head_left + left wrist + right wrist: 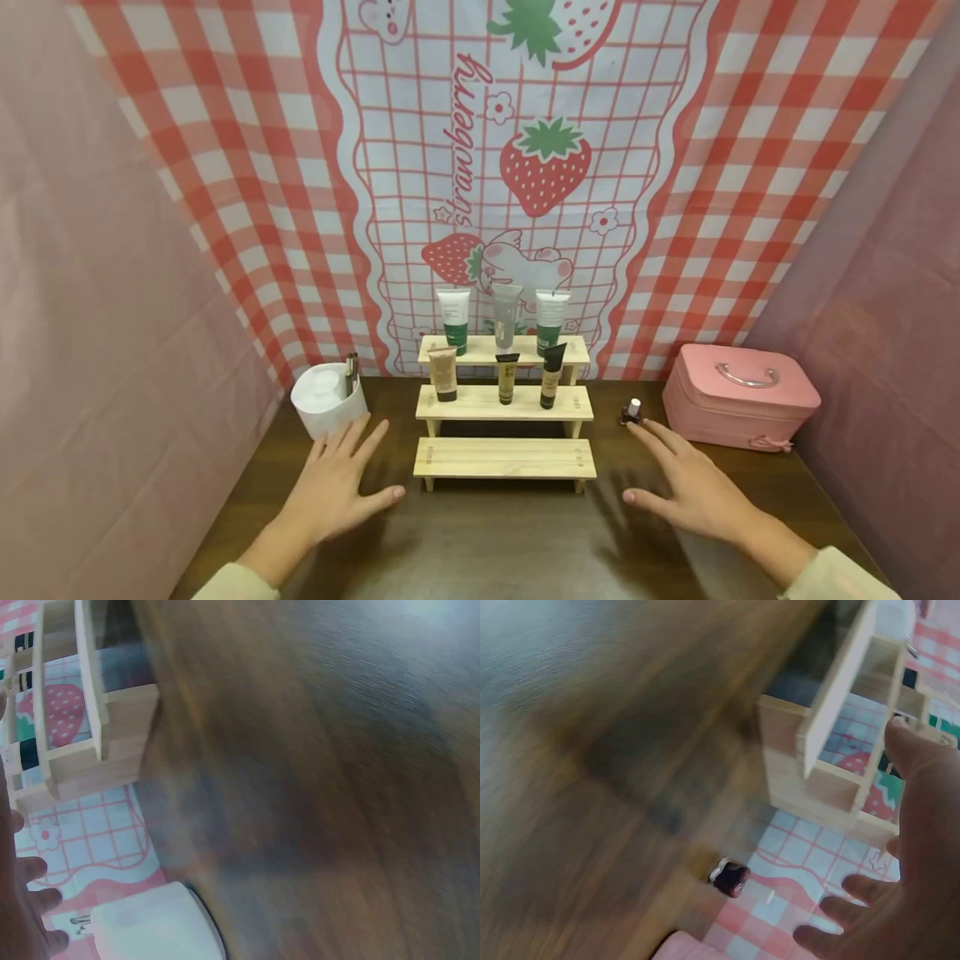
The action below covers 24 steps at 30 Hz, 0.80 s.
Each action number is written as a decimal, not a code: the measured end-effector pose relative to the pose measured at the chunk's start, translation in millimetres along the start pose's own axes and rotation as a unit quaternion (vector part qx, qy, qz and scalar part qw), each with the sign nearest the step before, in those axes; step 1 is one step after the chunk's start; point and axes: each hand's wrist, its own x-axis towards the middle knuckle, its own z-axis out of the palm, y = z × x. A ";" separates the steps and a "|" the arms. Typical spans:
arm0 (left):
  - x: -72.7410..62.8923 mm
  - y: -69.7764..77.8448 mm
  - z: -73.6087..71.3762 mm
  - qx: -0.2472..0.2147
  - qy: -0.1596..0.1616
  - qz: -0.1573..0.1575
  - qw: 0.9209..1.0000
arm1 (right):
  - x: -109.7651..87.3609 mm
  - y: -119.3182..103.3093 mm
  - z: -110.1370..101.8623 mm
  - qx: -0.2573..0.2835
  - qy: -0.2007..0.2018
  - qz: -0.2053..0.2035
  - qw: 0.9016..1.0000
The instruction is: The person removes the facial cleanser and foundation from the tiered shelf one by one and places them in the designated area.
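1. nail polish bottle (628,417) is placed upright on the surface (487,550), between the wooden stand (504,460) and the pink case (738,396), nearer the case. it could be toppled by a low sweep of a fingertip, its body being small.
2. the right hand (690,483) is held with fingers spread and nothing gripped; a gap to the bottle is shown in the right wrist view. if the bottle were reached for from above, the case could be bumped by the outer fingers.
3. the left hand (337,483) is likewise spread and unladen, near the white container (309,402); whether it is touched cannot be told. the container could be pushed or its slim sticks (350,373) jostled by a careless forward move.
4. six tubes (443,375) are stood on the two upper tiers. several could be knocked over together if the stand were jolted by either hand, their footing being narrow.
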 end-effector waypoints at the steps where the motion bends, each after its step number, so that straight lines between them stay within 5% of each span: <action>1: 3.5 1.0 -0.9 -0.012 0.011 0.001 1.000 | 3.5 -0.2 0.1 0.027 -0.001 0.006 1.000; 7: 33.7 5.2 -3.9 -0.146 0.022 -0.010 0.989 | 25.7 4.1 12.6 0.176 -0.030 0.077 0.981; 16: 85.7 17.7 -5.3 -0.330 0.018 -0.079 0.941 | 51.2 6.0 54.0 0.333 -0.091 0.176 0.922; 19: 99.9 25.3 -10.5 -0.357 0.007 -0.098 0.929 | 56.5 1.6 61.8 0.346 -0.096 0.196 0.912; 24: 117.1 35.5 -14.1 -0.374 -0.011 -0.110 0.921 | 59.8 -4.8 69.7 0.338 -0.093 0.219 0.911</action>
